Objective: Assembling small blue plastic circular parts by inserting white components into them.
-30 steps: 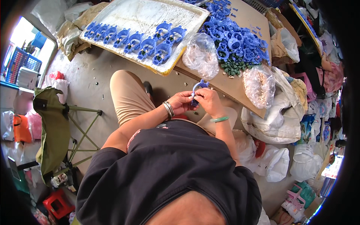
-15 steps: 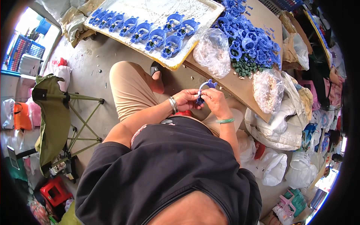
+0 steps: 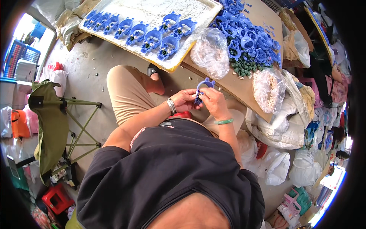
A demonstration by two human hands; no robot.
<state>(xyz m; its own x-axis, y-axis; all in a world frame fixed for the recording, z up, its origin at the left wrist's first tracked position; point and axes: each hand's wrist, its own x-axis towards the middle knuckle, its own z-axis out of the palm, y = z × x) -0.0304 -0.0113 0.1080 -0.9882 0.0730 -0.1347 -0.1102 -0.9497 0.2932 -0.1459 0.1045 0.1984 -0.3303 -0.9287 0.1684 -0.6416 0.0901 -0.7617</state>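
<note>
Above my lap, both hands hold one blue plastic ring-shaped part (image 3: 207,82) with small ear-like bumps. My left hand (image 3: 184,100), with silver bangles at the wrist, pinches its lower end, where a darker blue bit shows. My right hand (image 3: 215,103), wearing a green bangle, has thumb and fingers closed on the same end; the fingertips hide what lies between them. Beyond my hands, a white tray (image 3: 141,9) with a yellowed edge carries rows of similar blue ring parts (image 3: 153,40) with small dark and pale pieces fitted.
On the brown board (image 3: 249,98) lie a heap of blue parts (image 3: 249,36), small dark green pieces (image 3: 244,68) and two clear bags of pale small pieces, one bag (image 3: 210,51) beside the tray and another bag (image 3: 268,91) nearer. A green folding stool (image 3: 49,126) stands left; white sacks (image 3: 278,126) lie right.
The whole view has shifted slightly, so the scene sits a little further left. Both hands keep hold of the blue ring-shaped part; the right fingers have turned a little around its lower end.
</note>
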